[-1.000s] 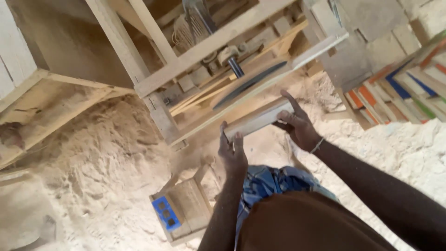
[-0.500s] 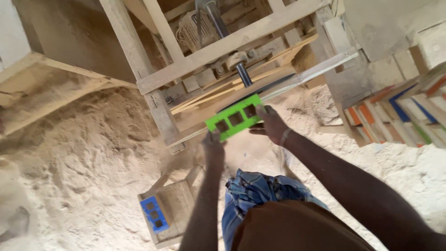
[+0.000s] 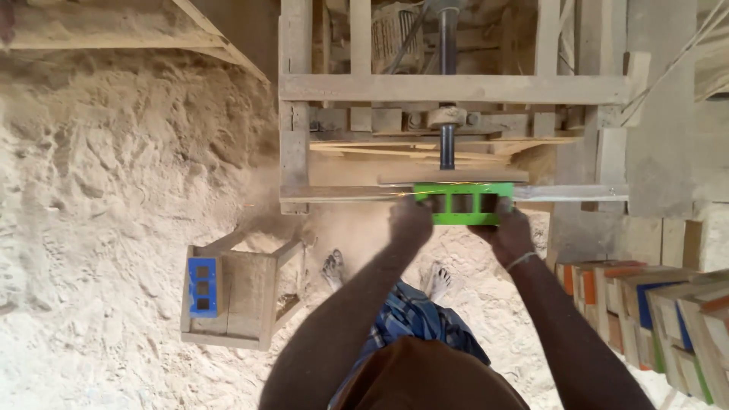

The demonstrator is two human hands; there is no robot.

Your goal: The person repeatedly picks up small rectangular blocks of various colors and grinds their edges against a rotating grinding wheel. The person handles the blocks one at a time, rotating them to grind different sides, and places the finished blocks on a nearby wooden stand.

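I hold a green painted wooden block [image 3: 464, 203] with three rectangular cut-outs, pressed against the front edge of a wooden saw bench [image 3: 448, 89]. My left hand [image 3: 408, 222] grips its left end and my right hand [image 3: 507, 230] grips its right end. A thin line of sparks or dust runs along the block's top edge where it meets the bench. A metal shaft [image 3: 447, 144] stands just above the block.
A low wooden stool [image 3: 243, 294] carrying a blue block [image 3: 202, 286] stands on the sawdust to my left. Stacked painted blocks [image 3: 653, 311] in orange, blue and green lie at the right. Deep sawdust [image 3: 129, 167] covers the ground. My bare feet [image 3: 332, 269] are below the bench.
An unpainted face of the block showed first, then its green face turned toward me. It now lies level against the bench edge, and the view has swung square to the bench.
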